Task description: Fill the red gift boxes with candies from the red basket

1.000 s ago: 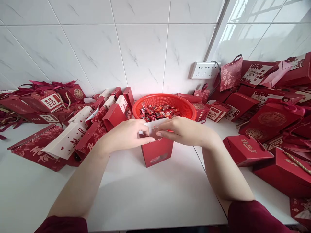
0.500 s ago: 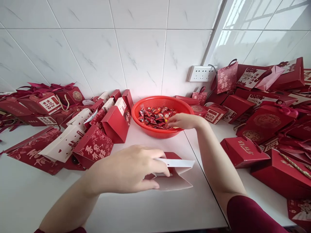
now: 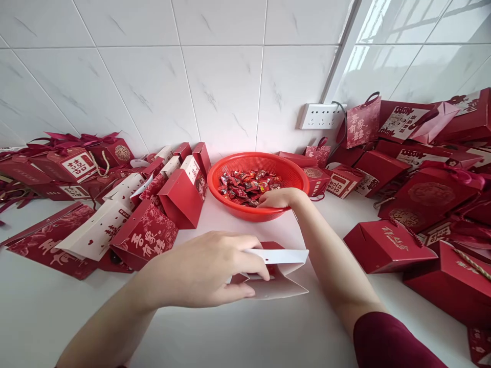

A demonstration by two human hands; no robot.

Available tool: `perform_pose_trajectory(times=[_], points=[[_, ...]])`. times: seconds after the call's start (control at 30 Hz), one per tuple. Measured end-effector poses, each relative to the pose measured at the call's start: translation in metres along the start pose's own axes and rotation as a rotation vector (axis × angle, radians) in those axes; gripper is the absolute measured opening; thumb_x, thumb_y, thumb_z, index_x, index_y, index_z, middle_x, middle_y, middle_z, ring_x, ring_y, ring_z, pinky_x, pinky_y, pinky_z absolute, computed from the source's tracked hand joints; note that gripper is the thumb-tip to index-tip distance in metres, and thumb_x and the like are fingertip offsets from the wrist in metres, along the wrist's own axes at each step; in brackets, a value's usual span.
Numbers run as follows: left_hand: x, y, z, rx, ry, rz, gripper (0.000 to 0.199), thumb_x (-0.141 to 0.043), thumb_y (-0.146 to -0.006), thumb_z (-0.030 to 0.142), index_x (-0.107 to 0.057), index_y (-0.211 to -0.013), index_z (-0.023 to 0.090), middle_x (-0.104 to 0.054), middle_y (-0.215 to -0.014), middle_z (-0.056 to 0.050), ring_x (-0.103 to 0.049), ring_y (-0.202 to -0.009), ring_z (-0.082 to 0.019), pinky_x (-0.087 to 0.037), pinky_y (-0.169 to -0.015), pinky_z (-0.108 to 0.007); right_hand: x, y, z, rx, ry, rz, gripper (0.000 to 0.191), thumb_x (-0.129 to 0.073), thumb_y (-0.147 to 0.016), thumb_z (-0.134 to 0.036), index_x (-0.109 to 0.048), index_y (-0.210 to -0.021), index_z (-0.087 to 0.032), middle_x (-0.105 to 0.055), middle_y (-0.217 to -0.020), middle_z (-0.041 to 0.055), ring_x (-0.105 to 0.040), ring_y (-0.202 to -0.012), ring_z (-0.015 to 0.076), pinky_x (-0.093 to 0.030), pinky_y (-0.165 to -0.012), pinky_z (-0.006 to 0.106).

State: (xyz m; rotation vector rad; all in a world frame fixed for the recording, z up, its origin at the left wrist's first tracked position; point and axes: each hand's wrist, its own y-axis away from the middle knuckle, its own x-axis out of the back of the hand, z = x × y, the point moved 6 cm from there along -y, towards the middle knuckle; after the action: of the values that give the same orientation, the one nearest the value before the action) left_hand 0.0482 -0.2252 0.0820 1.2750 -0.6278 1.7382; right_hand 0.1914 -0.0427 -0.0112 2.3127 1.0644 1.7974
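Observation:
My left hand (image 3: 218, 271) grips a paper gift box (image 3: 284, 287) on the table, its fingers at the open top and some of them inside. The box has white inner flaps and a red panel at the back; the hand covers its left part. Farther off, my right hand (image 3: 279, 198) reaches over the near right rim of a red plastic basket (image 3: 249, 213). Its fingers are curled together and dip into the wrapped candies (image 3: 245, 185). What they hold, if anything, is hidden.
Red and white gift boxes (image 3: 183, 197) stand in rows at left. More red boxes (image 3: 389, 245) are piled at right, some with ribbons or rope handles. A power socket strip (image 3: 322, 116) is on the tiled wall (image 3: 222, 92) behind the white table (image 3: 215, 337).
My right hand has moved a little left and down, deeper into the candies. My left hand still holds the box in nearly the same place. The view has shifted slightly.

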Motion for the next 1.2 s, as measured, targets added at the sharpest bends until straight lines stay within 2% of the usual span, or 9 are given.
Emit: perform_pose_trajectory(times=[0.13,0.37,0.53,0.63,0.73,0.83,1.0,1.1,1.2], points=[[0.000,-0.004,-0.003,0.010,0.025,0.004,0.018,-0.063,-0.088,0.026,-0.069,-0.104,0.031,-0.058,-0.091,0.004,-0.054,-0.071,-0.010,-0.038,-0.062,-0.024,-0.002,0.000,0.001,0.055,-0.010,-0.033,0.043,-0.050,-0.087,-0.052,-0.072,-0.117,-0.029,-0.067,-0.127,0.0040,-0.062,-0.112,0.0326,-0.049,-0.089,0.040],[-0.003,-0.006,-0.004,0.024,0.016,0.006,0.020,-0.061,-0.090,0.027,-0.070,-0.106,0.032,-0.062,-0.102,0.003,-0.060,-0.081,-0.012,-0.041,-0.067,-0.024,-0.002,0.000,-0.003,0.143,-0.020,-0.061,0.044,-0.047,-0.091,-0.048,-0.070,-0.121,-0.026,-0.064,-0.132,0.0041,-0.057,-0.122,0.0325,-0.043,-0.102,0.041],[-0.001,-0.005,-0.005,0.024,0.011,0.016,0.020,-0.060,-0.090,0.024,-0.071,-0.105,0.032,-0.063,-0.106,0.002,-0.062,-0.082,-0.013,-0.042,-0.069,-0.024,0.006,0.011,-0.006,0.173,-0.079,-0.022,0.055,-0.045,-0.091,-0.061,-0.066,-0.126,-0.025,-0.057,-0.141,0.0049,-0.049,-0.131,0.0324,-0.037,-0.107,0.041],[0.001,-0.004,-0.008,0.043,0.019,0.017,0.021,-0.059,-0.090,0.022,-0.071,-0.106,0.031,-0.063,-0.101,0.003,-0.060,-0.078,-0.012,-0.042,-0.067,-0.024,0.012,0.023,-0.008,0.269,-0.166,-0.027,0.056,-0.045,-0.091,-0.064,-0.066,-0.122,-0.022,-0.063,-0.132,0.0065,-0.056,-0.122,0.0284,-0.043,-0.101,0.037],[0.005,-0.003,-0.015,0.103,0.007,0.060,0.020,-0.058,-0.091,0.022,-0.071,-0.104,0.031,-0.062,-0.100,0.003,-0.060,-0.079,-0.012,-0.041,-0.065,-0.023,0.019,0.038,-0.011,0.449,-0.340,-0.018,0.048,-0.061,-0.086,-0.051,-0.065,-0.119,-0.017,-0.068,-0.117,0.0077,-0.061,-0.108,0.0227,-0.047,-0.093,0.032],[0.009,-0.001,-0.024,0.176,-0.031,0.102,0.023,-0.054,-0.092,0.022,-0.070,-0.105,0.033,-0.063,-0.101,0.004,-0.060,-0.080,-0.012,-0.040,-0.064,-0.024,0.026,0.046,-0.007,0.475,-0.418,0.055,0.046,-0.069,-0.080,-0.037,-0.063,-0.121,-0.017,-0.069,-0.110,0.0070,-0.063,-0.099,0.0198,-0.048,-0.088,0.031],[0.013,-0.001,-0.031,0.165,-0.086,0.164,0.021,-0.054,-0.094,0.024,-0.070,-0.103,0.032,-0.062,-0.110,0.004,-0.061,-0.087,-0.013,-0.043,-0.071,-0.025,0.035,0.055,-0.010,0.460,-0.479,0.214,0.031,-0.066,-0.082,-0.032,-0.068,-0.109,-0.019,-0.070,-0.106,0.0063,-0.064,-0.095,0.0206,-0.050,-0.086,0.034],[0.020,-0.003,-0.039,0.175,-0.118,0.297,0.021,-0.052,-0.095,0.026,-0.071,-0.102,0.030,-0.058,-0.125,0.002,-0.061,-0.101,-0.016,-0.045,-0.085,-0.029,0.049,0.069,-0.024,0.579,-0.684,0.441,0.032,-0.066,-0.083,-0.029,-0.062,-0.113,-0.019,-0.067,-0.108,0.0071,-0.063,-0.097,0.0194,-0.052,-0.083,0.033],[0.030,-0.004,-0.048,0.221,-0.135,0.484,0.022,-0.050,-0.097,0.030,-0.071,-0.104,0.027,-0.054,-0.132,-0.002,-0.058,-0.110,-0.020,-0.045,-0.094,-0.034,0.056,0.087,-0.039,0.631,-0.814,0.613,0.040,-0.070,-0.083,-0.027,-0.057,-0.120,-0.019,-0.063,-0.094,0.0028,-0.060,-0.082,0.0142,-0.051,-0.072,0.028]])
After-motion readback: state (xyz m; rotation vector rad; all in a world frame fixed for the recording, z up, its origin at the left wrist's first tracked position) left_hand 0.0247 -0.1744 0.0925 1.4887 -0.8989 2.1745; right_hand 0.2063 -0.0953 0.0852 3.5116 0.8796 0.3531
